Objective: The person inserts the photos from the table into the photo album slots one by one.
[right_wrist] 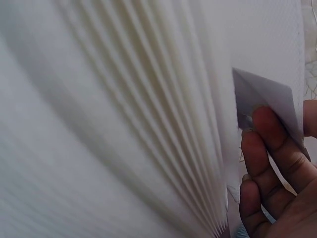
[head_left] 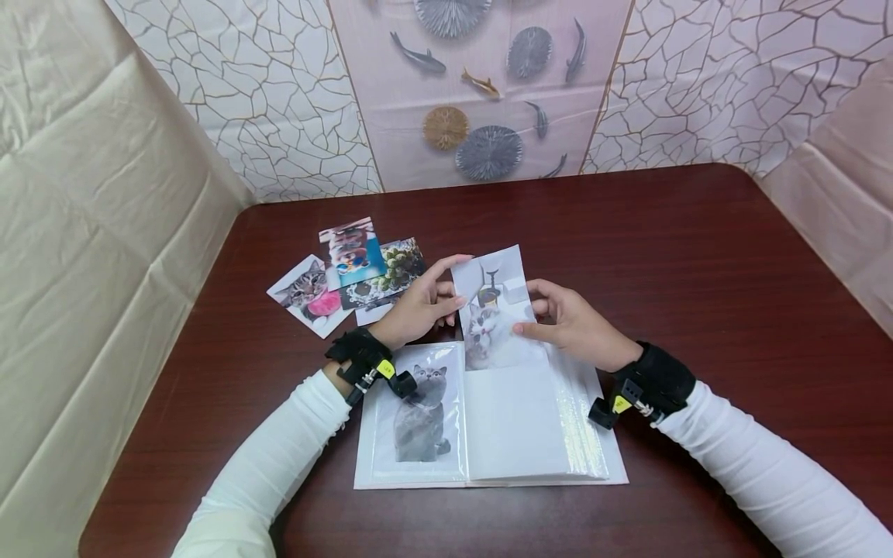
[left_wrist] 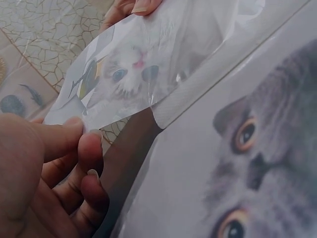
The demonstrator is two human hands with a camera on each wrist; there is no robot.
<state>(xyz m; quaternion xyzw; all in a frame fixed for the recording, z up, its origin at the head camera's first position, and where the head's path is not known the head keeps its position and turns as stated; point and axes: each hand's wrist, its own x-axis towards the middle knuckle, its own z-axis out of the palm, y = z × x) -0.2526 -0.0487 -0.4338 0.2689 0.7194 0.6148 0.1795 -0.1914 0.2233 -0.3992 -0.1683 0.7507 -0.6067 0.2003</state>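
Note:
A photo of a white kitten (head_left: 491, 310) stands at the top of the right-hand page of an open photo album (head_left: 516, 426). My left hand (head_left: 418, 306) pinches its left edge between thumb and fingers. At the opposite edge, my right hand (head_left: 582, 325) grips it, thumb in front and fingers behind. In the left wrist view, the lower part of the kitten print (left_wrist: 133, 69) lies under clear sleeve plastic. A grey cat photo (head_left: 422, 426) fills the left page's pocket. The right wrist view shows the photo's back (right_wrist: 267, 91) beside fanned album pages (right_wrist: 148, 99).
Several loose photos overlap to the left of my left hand, among them a tabby cat with a pink shape (head_left: 307, 294) and a colourful print (head_left: 353, 256). Under everything is a dark reddish-brown table (head_left: 698, 271). Patterned cloth (head_left: 279, 101) hangs behind it.

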